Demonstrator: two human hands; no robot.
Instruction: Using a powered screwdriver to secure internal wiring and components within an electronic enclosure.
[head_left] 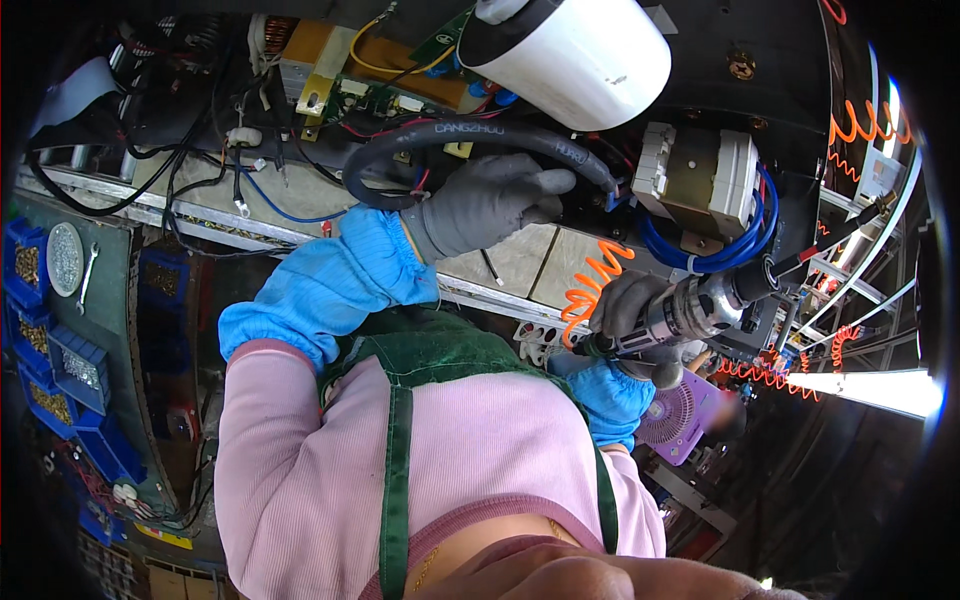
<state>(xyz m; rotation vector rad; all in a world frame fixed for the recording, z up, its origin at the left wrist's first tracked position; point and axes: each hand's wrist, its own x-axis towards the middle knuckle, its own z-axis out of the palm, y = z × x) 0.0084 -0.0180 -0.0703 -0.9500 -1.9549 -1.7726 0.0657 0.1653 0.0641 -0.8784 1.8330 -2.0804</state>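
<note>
My left hand point(488, 207), in a grey glove, is beside a thick black cable point(440, 133) that loops over it and passes behind its wrist side. Its fingers are bent and close together; whatever lies under them is hidden. My right hand point(632, 308), also gloved in grey, is wrapped round a metal air driver point(690, 312). The driver's long dark shaft point(830, 238) with a red band points up to the right. An orange coiled air hose point(597, 283) runs close by that hand. Between the hands and farther off sits a transformer point(697, 172) with blue wires point(700, 262).
A white cylinder point(590, 62) stands at the far side, near a circuit board point(385, 92). Loose black wires point(190, 165) hang at the left. Blue bins point(27, 262) of small fasteners and a wrench point(89, 272) lie far left. A purple fan point(680, 418) is at lower right.
</note>
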